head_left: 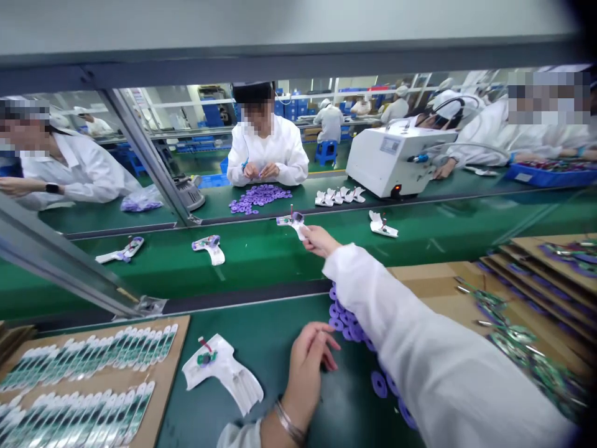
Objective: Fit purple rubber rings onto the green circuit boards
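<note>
My right hand (319, 240) reaches out over the green conveyor belt (261, 255) and grips a white plastic part with a purple ring (293, 222) by its handle end. My left hand (308, 361) rests on the near green table, fingers curled and nearly pinched, beside a row of purple rings (344, 318); whether it holds a ring is unclear. A white plastic shell with a small board and wires (222, 369) lies flat to the left of that hand.
Two similar assembled parts (211, 247) (122, 251) lie on the belt to the left, another (383, 225) to the right. Cardboard trays of green circuit boards (88, 373) (522, 330) flank me. Workers in white coats sit opposite, with a purple ring pile (259, 197) and a white machine (396, 158).
</note>
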The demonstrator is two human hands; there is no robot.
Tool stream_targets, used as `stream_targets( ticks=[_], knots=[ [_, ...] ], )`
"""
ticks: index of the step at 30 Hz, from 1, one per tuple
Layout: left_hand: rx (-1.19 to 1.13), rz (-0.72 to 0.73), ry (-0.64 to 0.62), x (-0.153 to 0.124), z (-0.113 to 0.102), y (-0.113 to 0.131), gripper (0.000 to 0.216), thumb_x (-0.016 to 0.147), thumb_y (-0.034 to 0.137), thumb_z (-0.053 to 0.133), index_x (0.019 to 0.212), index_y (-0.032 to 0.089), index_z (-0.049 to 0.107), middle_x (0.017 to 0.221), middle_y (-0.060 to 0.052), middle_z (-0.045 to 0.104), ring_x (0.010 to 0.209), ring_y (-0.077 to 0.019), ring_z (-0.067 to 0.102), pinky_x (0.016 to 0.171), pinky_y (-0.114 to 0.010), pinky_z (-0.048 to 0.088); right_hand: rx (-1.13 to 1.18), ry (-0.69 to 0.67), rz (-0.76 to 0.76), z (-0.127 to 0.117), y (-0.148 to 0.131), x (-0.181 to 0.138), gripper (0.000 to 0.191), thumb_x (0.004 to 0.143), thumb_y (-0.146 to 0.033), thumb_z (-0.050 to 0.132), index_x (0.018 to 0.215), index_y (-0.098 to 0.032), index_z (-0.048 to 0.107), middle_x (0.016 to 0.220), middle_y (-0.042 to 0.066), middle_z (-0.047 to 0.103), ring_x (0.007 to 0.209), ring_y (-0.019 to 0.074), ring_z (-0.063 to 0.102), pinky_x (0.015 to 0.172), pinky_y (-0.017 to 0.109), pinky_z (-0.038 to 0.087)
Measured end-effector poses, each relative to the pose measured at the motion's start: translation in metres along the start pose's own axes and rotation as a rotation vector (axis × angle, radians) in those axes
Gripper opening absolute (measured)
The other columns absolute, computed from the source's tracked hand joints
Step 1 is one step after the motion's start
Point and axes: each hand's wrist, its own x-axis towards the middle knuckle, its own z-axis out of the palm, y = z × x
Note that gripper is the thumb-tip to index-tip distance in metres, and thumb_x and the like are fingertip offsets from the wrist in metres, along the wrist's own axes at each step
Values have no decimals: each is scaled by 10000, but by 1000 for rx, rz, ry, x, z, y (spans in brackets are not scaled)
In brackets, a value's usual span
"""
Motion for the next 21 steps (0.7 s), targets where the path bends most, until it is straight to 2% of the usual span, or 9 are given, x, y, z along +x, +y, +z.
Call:
stream_targets(
  ticks=[2,5,8,11,13,16,19,21],
  knots=[
    [37,-3,-15,1,-2,-3,398,874,527,526,905,147,641,707,-47,624,494,-106,516,481,-222,398,-56,34,7,18,-11,44,282,950,-341,569,1140,-133,580,1047,61,621,836,146,629,709,308,560],
    [121,6,-24,2,-4,-11,486,843,633,504,786,174,650,556,-23,554,469,-132,497,469,-241,389,-155,75,-3,39,-20,94,325,943,-342,578,1200,-145,565,1162,86,599,972,193,622,819,384,552],
    [169,-27,-51,3,-8,-14,505,822,678,487,772,211,671,537,-36,567,525,-175,539,527,-271,442,-270,115,-29,50,-22,127,340,939,-342,583,1215,-143,560,1192,94,589,1008,206,613,850,404,541],
    [177,-65,-93,5,-10,-8,512,835,678,460,755,217,667,563,-45,591,552,-184,551,556,-280,463,-421,180,-62,43,-25,145,346,938,-343,585,1220,-145,559,1202,94,585,1020,211,610,859,411,538],
    [184,-70,-111,6,-9,-3,515,847,662,456,741,196,649,572,-41,582,527,-167,535,532,-269,447,-549,253,-76,22,-27,149,348,938,-341,585,1231,-156,555,1228,92,574,1050,219,600,881,429,529],
    [184,-72,-136,7,-6,2,480,871,597,475,802,154,645,677,-53,612,532,-134,536,528,-245,430,-760,421,-43,-33,-25,135,384,932,-334,591,1272,-164,534,1314,106,523,1148,253,551,954,480,483],
    [181,-65,-136,7,-3,2,422,896,516,478,858,131,645,730,-51,613,545,-112,536,538,-228,425,-948,543,77,-95,-11,100,416,930,-331,591,1306,-172,508,1362,112,484,1197,273,517,987,511,452],
    [194,-47,-144,8,-3,1,377,906,466,479,858,129,641,722,-40,604,544,-105,535,541,-222,430,-1053,515,153,-125,1,71,402,928,-330,595,1290,-171,521,1339,107,504,1175,265,533,973,502,465]
  ],
)
